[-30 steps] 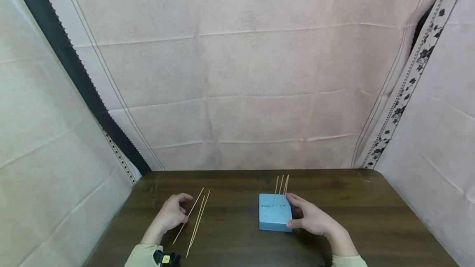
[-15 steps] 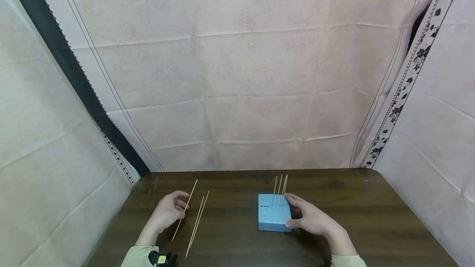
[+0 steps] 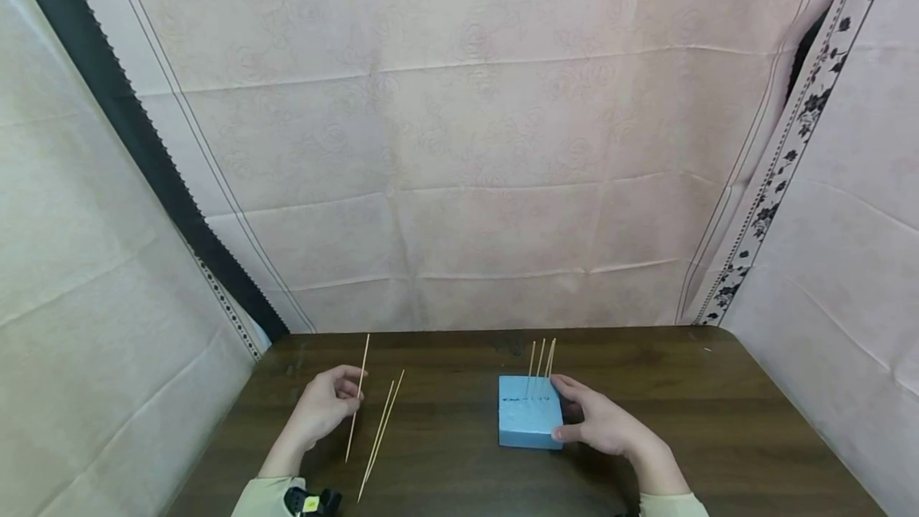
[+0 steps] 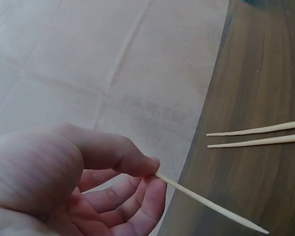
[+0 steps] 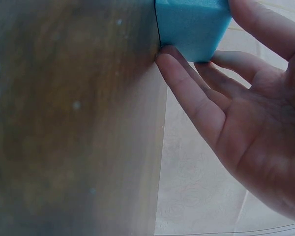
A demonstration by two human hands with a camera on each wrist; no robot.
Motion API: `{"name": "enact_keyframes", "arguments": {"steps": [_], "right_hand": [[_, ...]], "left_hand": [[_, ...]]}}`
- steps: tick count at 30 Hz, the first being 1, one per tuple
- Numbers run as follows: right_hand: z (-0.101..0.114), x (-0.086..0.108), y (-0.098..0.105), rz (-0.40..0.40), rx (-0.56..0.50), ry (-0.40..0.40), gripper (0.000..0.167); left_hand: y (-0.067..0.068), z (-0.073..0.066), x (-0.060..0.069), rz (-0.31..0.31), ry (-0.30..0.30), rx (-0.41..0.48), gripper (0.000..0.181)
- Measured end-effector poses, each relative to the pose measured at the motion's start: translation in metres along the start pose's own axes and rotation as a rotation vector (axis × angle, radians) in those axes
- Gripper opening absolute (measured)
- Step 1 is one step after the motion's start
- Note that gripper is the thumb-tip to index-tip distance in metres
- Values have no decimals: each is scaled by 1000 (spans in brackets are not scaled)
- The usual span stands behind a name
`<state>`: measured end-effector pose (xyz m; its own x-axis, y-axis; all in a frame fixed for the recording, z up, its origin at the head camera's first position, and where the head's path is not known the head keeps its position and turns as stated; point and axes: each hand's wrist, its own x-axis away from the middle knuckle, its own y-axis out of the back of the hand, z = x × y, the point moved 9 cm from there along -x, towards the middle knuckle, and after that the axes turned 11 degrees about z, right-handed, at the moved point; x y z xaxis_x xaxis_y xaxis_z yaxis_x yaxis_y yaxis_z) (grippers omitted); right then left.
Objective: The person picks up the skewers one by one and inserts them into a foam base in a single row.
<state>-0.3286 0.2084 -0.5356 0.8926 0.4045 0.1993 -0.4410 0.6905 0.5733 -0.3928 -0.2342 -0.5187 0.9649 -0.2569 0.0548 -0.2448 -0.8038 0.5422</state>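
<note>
My left hand (image 3: 323, 405) pinches a thin wooden stick (image 3: 364, 357) between thumb and fingers; the left wrist view shows the stick's pointed end (image 4: 226, 212) beyond the fingertips. To its right, two more sticks (image 3: 377, 445) lie close together on the table. Several similar sticks (image 3: 543, 357) stand upright in the back part of a light blue block (image 3: 530, 425). My right hand (image 3: 606, 421) grips the block's right side, thumb near the front corner and fingers farther back. In the right wrist view, fingers touch the blue block (image 5: 191, 29).
The dark wooden table (image 3: 452, 453) carries the block and the loose sticks. Pale cloth (image 3: 467, 142) hangs behind the table's far edge and along both sides. A dark strip (image 3: 143, 134) runs down the left cloth.
My left hand has lifted one stick off the table and moved slightly back and left, with the stick turning more upright. The right hand and the block have stayed nearly the same.
</note>
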Motion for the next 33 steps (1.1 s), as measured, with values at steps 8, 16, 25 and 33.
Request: {"name": "enact_keyframes", "arguments": {"steps": [8,16,25,33], "right_hand": [[-1,-1,-2,7,-6,1,96],[1,1,-1,5,-7,-2,94],[4,1,0,2,-18,3,93],[4,1,0,1,-21,9,93]], "left_hand": [[-3,-10,0,13,-24,-14,36],[-3,-19,-2,-9,-88,-28,31],[-1,-24,-1,-32,-106,13,26],[-1,-31,1,-64,-115,60,23]]}}
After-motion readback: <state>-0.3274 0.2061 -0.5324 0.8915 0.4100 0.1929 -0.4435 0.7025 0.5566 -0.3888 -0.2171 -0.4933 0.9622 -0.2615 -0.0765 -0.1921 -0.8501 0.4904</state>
